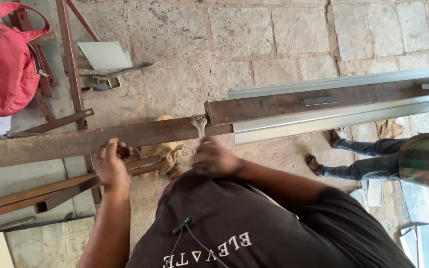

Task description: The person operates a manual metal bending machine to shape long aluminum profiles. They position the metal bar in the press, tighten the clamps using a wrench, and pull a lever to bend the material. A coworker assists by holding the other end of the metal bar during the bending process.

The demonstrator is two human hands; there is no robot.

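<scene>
Two hands at frame centre: left hand point(111, 164) closed around rusty steel beam point(75, 141); right hand point(213, 159) closed on wrench point(199, 124), jaw at beam joint beside grey sheet-metal channel point(333, 119). Best practice: seat wrench squarely, steady beam firmly.

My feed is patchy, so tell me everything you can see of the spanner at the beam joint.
The spanner is a bright silver metal open-ended one, standing roughly upright in the view. Its forked head sits at the top, against the rusty steel beam just left of where the rusty bar begins. Its shaft runs down into the right hand, which covers the lower end. Whether the head grips a bolt cannot be told.
</scene>
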